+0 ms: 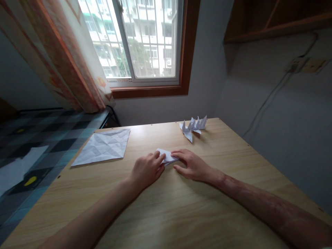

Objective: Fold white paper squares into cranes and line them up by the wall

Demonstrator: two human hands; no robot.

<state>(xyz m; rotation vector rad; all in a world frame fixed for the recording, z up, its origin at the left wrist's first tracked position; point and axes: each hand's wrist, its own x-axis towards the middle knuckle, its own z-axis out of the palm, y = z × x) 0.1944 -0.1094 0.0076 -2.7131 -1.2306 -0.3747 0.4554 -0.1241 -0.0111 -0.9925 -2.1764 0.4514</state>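
Note:
A small piece of folded white paper (pixel 166 155) lies on the wooden table between my two hands. My left hand (pixel 147 167) is closed on its left side, the thumb and curled fingers pinching the near left edge. From the other side my right hand (pixel 192 165) touches the paper's right corner with its outstretched fingertips. Its thumb is apart from the fingers, low over the tabletop, so that hand is open. Both hands partly cover the paper, and its lower layers are hidden.
Several folded white paper cranes (pixel 193 127) stand at the table's back right. A creased white sheet (pixel 103 147) lies flat at the left of the wooden table (pixel 166 214). Beyond the left edge is a checked bed (pixel 52 126) with white paper (pixel 22 166) on it.

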